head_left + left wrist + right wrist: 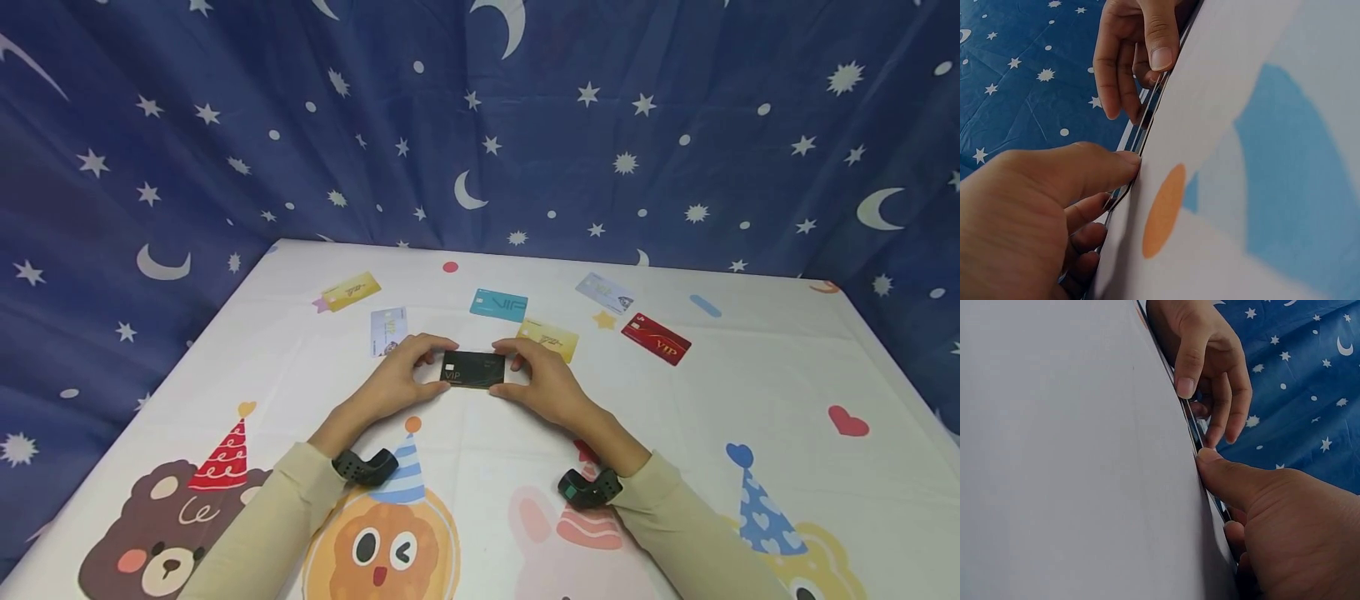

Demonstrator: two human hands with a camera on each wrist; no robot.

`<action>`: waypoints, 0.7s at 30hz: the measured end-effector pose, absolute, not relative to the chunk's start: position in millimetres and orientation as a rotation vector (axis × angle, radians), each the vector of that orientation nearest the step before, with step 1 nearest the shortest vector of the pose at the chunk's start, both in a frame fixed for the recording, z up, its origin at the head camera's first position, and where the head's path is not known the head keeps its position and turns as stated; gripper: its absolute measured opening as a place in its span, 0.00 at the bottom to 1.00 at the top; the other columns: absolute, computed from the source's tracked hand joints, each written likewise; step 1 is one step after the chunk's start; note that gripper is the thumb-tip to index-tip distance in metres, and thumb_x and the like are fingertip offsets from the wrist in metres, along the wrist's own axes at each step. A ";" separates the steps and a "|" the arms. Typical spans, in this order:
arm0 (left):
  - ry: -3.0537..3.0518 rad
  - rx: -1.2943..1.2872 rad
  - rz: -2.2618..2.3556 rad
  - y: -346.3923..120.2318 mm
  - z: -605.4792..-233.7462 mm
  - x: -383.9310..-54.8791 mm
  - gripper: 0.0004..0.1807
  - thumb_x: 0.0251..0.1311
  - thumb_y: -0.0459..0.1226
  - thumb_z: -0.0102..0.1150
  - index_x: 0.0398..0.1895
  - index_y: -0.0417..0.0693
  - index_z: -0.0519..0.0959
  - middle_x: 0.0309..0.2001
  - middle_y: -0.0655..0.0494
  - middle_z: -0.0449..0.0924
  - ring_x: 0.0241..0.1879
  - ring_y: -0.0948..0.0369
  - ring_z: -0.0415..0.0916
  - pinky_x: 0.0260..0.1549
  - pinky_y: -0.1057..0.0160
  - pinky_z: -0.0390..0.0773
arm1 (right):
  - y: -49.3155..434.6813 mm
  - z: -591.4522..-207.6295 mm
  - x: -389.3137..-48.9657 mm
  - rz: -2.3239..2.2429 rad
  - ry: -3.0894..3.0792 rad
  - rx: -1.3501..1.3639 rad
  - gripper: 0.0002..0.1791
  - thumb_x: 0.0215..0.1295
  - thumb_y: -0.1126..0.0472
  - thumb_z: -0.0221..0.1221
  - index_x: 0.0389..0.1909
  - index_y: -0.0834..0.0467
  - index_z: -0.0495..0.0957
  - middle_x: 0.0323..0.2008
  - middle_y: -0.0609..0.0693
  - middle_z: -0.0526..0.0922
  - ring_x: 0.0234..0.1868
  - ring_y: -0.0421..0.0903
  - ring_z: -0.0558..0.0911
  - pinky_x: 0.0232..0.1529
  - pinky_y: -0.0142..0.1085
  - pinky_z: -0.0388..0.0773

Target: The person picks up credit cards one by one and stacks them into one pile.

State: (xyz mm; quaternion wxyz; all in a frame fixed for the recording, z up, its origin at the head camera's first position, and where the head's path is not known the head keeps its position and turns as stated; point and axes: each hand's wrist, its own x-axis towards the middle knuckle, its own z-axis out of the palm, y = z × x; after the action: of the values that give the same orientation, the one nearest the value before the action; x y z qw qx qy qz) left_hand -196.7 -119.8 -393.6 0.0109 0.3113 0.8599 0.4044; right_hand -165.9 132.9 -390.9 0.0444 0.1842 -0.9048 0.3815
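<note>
A black VIP card lies flat, low over the white table, between both hands in the head view. My left hand grips its left end with thumb and fingers, and my right hand grips its right end the same way. Edge-on in the left wrist view, the card edges look layered, as if more than one card is stacked; how many is unclear. The right wrist view shows the same thin edges between the two thumbs. A yellow card lies just behind the right hand, partly covered by it.
Loose cards lie farther back: yellow, pale VIP by the left hand, teal, pale blue and red. The white tablecloth has printed cartoon animals. A blue starry curtain hangs behind the table.
</note>
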 end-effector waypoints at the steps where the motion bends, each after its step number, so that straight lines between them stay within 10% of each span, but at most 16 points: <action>1: 2.681 0.982 1.262 -119.9 -394.1 -196.9 0.30 0.50 0.32 0.70 0.59 0.50 0.75 0.47 0.54 0.74 0.43 0.57 0.66 0.46 0.55 0.68 | 132.7 -390.9 -165.8 1.164 -2.769 0.562 0.32 0.49 0.57 0.73 0.57 0.55 0.76 0.41 0.46 0.78 0.38 0.43 0.72 0.42 0.38 0.68; 21: 2.666 1.019 1.276 -120.4 -394.3 -197.1 0.30 0.50 0.31 0.69 0.60 0.47 0.73 0.49 0.53 0.73 0.43 0.57 0.66 0.46 0.56 0.68 | 134.6 -393.7 -165.3 1.101 -2.722 0.662 0.31 0.50 0.56 0.73 0.57 0.54 0.75 0.49 0.49 0.75 0.39 0.42 0.74 0.42 0.41 0.70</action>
State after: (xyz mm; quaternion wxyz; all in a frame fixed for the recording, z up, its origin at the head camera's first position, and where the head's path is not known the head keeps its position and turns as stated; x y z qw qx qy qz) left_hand -197.1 -120.4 -394.3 0.0076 0.3260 0.8527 0.4081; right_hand -165.3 134.6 -393.7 0.0659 0.2196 -0.9023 0.3650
